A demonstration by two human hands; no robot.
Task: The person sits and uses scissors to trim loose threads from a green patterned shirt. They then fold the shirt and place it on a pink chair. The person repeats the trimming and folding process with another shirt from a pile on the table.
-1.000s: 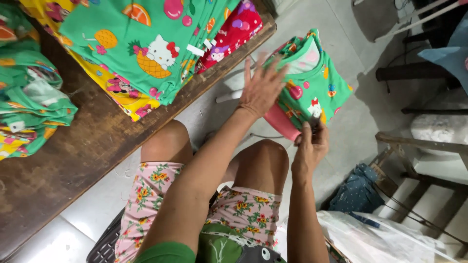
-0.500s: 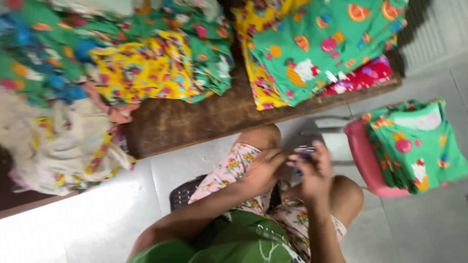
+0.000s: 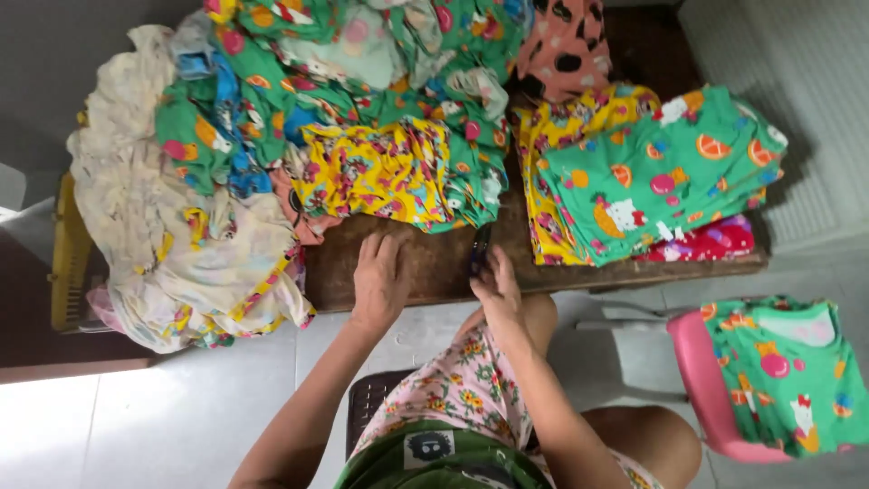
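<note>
On the wooden table (image 3: 434, 267), your left hand (image 3: 380, 281) now lies flat, fingers released, below the yellow garment (image 3: 376, 172); right of it, your right hand (image 3: 496, 288), back from the stool, grips dark scissors (image 3: 480, 249).

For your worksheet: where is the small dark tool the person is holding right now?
In the head view, the small dark tool is in the right hand, over the wooden table, just below the yellow printed garment.
</note>
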